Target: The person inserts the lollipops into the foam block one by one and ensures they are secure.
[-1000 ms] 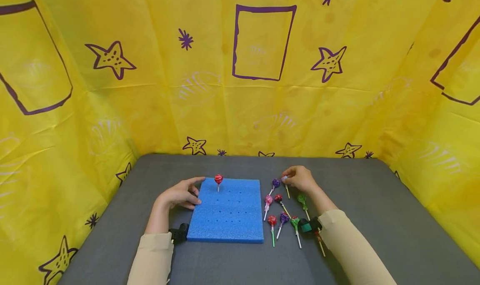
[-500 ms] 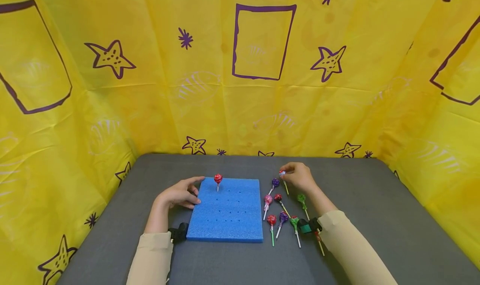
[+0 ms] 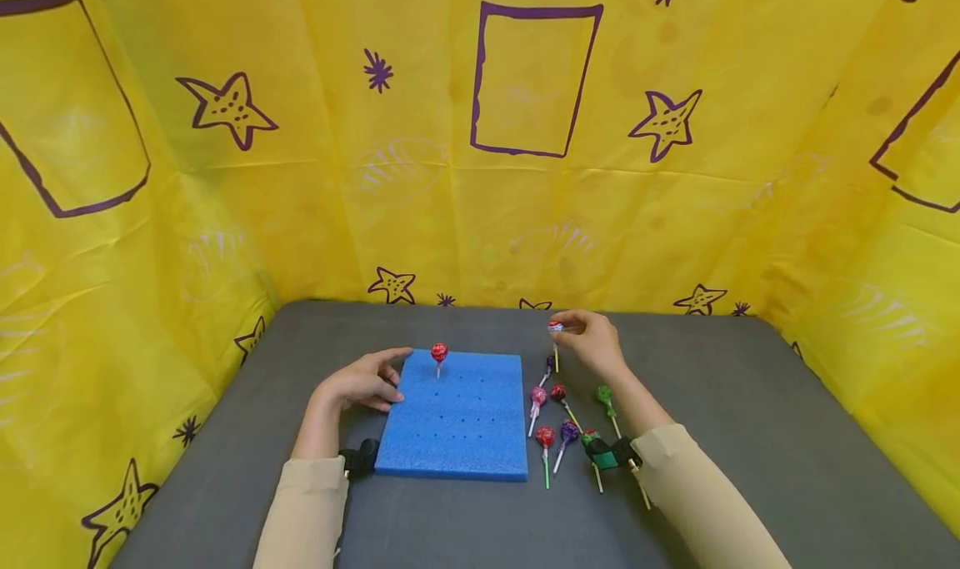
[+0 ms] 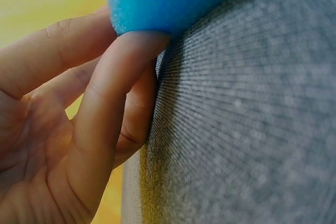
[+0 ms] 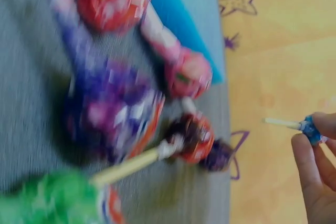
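A blue foam board with rows of small holes lies on the table. One red lollipop stands upright in its far left part. My left hand rests against the board's left side, the index finger at the far corner and the thumb touching the edge; in the left wrist view that thumb meets the blue foam. Beyond the board's far right corner, my right hand pinches a lollipop by its blue-and-red wrapped head. The pale yellow stick points down, raised over the table.
Right of the board lie several lollipops, among them a pink one, a red one, a purple one and a green one. The right wrist and its camera overlap some. A yellow curtain surrounds the table.
My right hand has lifted the lollipop and carried it left and away from me, over the far purple lollipop. The left hand keeps its place at the board.
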Motion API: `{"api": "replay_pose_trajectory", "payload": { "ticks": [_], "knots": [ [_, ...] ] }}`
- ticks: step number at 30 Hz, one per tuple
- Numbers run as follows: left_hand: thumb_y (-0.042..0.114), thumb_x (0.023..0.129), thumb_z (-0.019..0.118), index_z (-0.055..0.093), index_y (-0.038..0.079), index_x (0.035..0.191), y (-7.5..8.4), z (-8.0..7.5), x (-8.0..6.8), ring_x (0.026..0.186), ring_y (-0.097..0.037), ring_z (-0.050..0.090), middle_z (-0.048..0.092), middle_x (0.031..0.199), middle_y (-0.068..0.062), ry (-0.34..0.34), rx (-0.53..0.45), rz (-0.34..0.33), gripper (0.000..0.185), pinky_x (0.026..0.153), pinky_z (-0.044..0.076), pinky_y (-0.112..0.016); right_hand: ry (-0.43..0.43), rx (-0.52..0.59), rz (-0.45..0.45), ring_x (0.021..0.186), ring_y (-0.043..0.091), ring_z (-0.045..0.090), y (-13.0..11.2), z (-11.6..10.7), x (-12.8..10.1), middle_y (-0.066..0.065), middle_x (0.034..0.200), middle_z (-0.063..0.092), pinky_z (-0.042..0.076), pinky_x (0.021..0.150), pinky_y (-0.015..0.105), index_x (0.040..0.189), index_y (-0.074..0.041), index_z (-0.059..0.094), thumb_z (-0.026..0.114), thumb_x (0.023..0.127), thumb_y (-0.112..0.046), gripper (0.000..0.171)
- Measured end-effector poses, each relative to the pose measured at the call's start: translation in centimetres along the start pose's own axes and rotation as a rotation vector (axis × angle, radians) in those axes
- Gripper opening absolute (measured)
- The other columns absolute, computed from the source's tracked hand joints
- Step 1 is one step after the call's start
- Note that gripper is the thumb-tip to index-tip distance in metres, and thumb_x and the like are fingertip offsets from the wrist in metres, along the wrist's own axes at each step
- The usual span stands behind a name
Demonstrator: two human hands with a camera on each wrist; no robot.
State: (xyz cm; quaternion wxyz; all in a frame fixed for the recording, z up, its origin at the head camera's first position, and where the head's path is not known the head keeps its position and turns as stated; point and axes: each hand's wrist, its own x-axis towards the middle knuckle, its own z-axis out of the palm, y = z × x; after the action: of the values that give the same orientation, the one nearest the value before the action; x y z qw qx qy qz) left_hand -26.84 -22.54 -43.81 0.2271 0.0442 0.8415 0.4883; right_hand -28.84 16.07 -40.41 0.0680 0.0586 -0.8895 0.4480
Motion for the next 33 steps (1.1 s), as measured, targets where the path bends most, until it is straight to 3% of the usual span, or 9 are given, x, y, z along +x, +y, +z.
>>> {"api": "replay_pose_trajectory", "payload": {
  "ticks": [4,11,20,33],
  "knots": [
    [0.002,0.084,0.072,0.034,0.013,0.153,0.2,0.0,0.1,0.075,-0.019,0.063,0.053,0.099,-0.013,-0.003,0.004,-0.005,0.08,0.065,0.061,-0.03,0.01,0.042,-0.016,0.098,0.03,0.072,-1.2,0.4,-0.2,0.016,0.11,0.074,0.058,0.073,0.023,0.115,-0.008,0.072,0.074,0.086,-0.016,0.03],
    [0.0,0.084,0.072,0.035,0.013,0.153,0.3,-0.2,0.0,0.075,-0.018,0.063,0.054,0.098,-0.013,0.012,0.008,0.001,0.079,0.063,0.061,-0.029,0.008,0.116,-0.048,0.099,0.029,0.072,-2.3,1.9,-0.1,0.015,0.111,0.074,0.059,0.077,0.028,0.115,-0.01,0.071,0.076,0.085,-0.014,0.031],
    [0.001,0.083,0.074,0.035,0.013,0.152,-0.1,0.0,0.0,0.073,-0.017,0.062,0.054,0.098,-0.012,0.006,0.005,0.01,0.08,0.062,0.06,-0.028,0.018,0.24,-0.047,0.095,0.026,0.072,-3.0,4.0,-0.7,0.016,0.109,0.074,0.056,0.072,0.02,0.11,-0.008,0.073,0.079,0.081,-0.007,0.03],
    [0.0,0.083,0.074,0.035,0.013,0.152,0.1,-0.1,0.1,0.072,-0.017,0.061,0.053,0.098,-0.012,-0.003,-0.019,-0.003,0.08,0.061,0.06,-0.028,0.018,0.381,-0.019,0.096,0.024,0.072,-4.5,6.8,-1.1,0.016,0.106,0.074,0.06,0.075,0.027,0.105,-0.007,0.074,0.08,0.077,0.0,0.03]
  ]
}}
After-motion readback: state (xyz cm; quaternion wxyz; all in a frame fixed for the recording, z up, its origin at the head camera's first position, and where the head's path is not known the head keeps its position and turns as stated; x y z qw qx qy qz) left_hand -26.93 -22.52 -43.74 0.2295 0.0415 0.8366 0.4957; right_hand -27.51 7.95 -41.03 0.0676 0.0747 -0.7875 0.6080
